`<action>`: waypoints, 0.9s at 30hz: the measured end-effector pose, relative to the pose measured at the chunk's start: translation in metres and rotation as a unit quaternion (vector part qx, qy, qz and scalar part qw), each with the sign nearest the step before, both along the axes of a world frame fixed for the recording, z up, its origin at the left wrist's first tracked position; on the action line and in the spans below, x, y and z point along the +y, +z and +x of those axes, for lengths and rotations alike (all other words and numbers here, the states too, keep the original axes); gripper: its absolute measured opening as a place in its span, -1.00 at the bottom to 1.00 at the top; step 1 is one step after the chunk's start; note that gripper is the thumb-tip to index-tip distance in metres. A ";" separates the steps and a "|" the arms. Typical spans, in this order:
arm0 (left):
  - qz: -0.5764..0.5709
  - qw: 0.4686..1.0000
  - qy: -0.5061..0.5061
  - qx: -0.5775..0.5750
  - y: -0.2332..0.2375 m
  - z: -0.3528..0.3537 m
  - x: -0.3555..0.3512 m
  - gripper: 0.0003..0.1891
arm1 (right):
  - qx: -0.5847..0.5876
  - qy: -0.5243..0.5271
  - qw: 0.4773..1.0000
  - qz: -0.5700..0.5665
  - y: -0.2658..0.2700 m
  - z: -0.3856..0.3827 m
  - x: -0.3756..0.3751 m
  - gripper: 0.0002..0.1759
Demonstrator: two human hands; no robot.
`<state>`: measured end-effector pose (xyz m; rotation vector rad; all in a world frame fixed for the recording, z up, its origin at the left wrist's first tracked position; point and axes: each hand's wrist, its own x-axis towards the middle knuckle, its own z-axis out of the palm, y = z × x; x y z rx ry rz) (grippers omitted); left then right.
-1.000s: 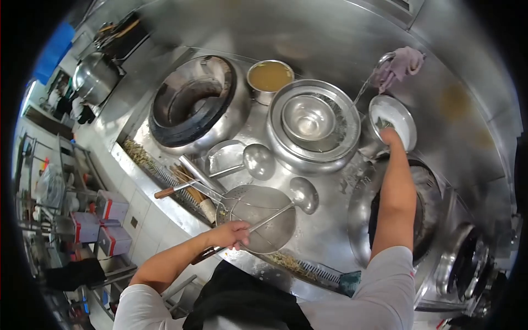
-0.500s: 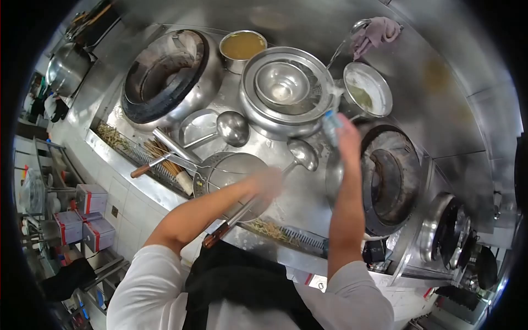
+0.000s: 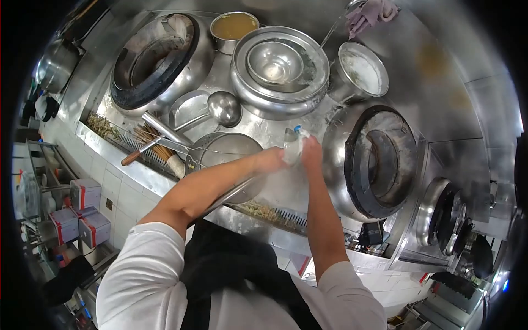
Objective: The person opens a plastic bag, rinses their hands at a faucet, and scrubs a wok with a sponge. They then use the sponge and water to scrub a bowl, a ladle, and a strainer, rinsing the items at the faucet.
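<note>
Item [image 3: 296, 149] (pale, blue tip) just came over from beside the pot [image 3: 341, 88], gripped in the right hand [image 3: 312, 152]. Now it's by the left hand [image 3: 271, 160], whose grip I can't tell, so looks two-handed.

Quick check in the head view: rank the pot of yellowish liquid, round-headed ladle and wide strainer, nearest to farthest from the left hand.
From the left hand:
1. Wide strainer, just beneath and left.
2. Round-headed ladle, ahead and left.
3. Pot of yellowish liquid, farther back, near the rear wall.
</note>
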<state>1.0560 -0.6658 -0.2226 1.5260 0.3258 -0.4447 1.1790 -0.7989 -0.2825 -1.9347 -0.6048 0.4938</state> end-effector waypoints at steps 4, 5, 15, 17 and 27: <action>0.095 0.994 -0.050 -0.025 -0.033 -0.008 0.010 -0.83 | -0.283 0.021 0.957 0.062 0.025 -0.063 0.028 -0.69; 0.165 0.977 -0.114 -0.077 -0.036 -0.009 0.012 -0.71 | -0.310 0.030 0.950 0.032 0.045 -0.078 0.030 -0.69; 0.147 0.983 -0.016 -0.113 -0.049 -0.035 0.004 -0.71 | -0.094 -0.130 0.987 -0.029 0.001 -0.078 0.021 -0.69; 0.205 0.948 -0.114 -0.217 -0.140 -0.028 0.004 -0.71 | -0.368 0.045 0.928 -0.021 0.053 -0.101 0.026 -0.67; 0.357 0.867 -0.202 -0.283 -0.056 -0.039 0.005 -0.67 | -0.027 -0.109 0.993 -0.018 -0.036 -0.069 0.008 -0.65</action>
